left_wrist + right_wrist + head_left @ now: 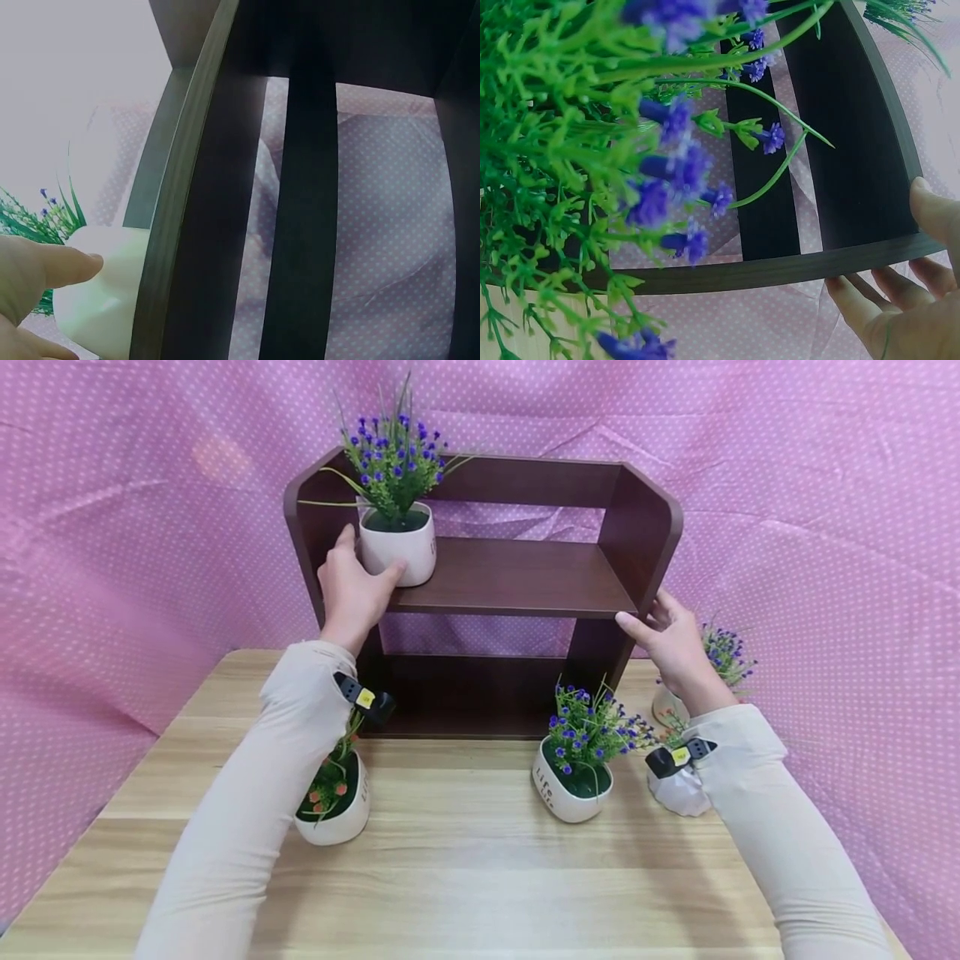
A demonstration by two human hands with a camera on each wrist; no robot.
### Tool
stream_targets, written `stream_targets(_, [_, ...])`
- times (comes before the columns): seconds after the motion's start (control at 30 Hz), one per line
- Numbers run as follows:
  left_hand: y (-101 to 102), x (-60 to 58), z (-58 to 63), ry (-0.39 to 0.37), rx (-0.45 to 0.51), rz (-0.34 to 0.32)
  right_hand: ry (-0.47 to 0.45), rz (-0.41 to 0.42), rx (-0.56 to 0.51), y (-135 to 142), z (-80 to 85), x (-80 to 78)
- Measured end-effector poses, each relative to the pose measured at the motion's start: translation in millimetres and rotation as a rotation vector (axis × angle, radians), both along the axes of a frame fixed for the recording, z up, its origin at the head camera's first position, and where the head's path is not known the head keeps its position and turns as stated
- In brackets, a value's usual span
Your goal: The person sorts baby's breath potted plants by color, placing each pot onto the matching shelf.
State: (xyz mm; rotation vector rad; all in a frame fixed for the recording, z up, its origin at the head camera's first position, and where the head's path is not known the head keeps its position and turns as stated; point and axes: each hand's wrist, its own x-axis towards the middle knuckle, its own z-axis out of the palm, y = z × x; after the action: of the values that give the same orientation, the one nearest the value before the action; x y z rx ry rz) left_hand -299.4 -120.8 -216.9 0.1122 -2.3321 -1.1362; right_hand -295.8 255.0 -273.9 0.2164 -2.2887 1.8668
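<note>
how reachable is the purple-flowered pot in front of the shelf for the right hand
Probably yes: the right hand must first let go of the shelf, but nothing visible seems to block its way down to the purple-flowered pot.

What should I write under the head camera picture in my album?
Left hand holds a purple-flowered pot on the brown shelf; right hand grips the shelf's side.

I can't tell if this is a home or a workplace: pink dotted cloth [832, 568] hangs behind and beside the wooden counter [450, 868], hiding the room.
</note>
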Motion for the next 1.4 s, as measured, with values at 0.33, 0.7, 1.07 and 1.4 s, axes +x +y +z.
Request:
stream_targets(0.33, [-6.6, 11.9, 3.2, -0.017, -0.042, -0.052, -0.004, 0.001, 0.000, 0.0, 0.5, 0.2])
stream_targets(0.7, [-20.0, 34.8, 8.3, -0.119, -0.087, -0.206, -0.014, -0.006, 0.018, 0.4, 2.1, 1.7])
stream_targets(1.07, [-49.2, 62.2, 1.5, -0.196, 0.042, -0.309, 0.000, 0.004, 0.006, -0.6, 0.4, 1.0])
stream_targets(1.4, [-74.6, 87.3, -12.1, -0.198, 0.006, -0.301, 0.002, 0.013, -0.004, 0.2, 0.1, -0.3])
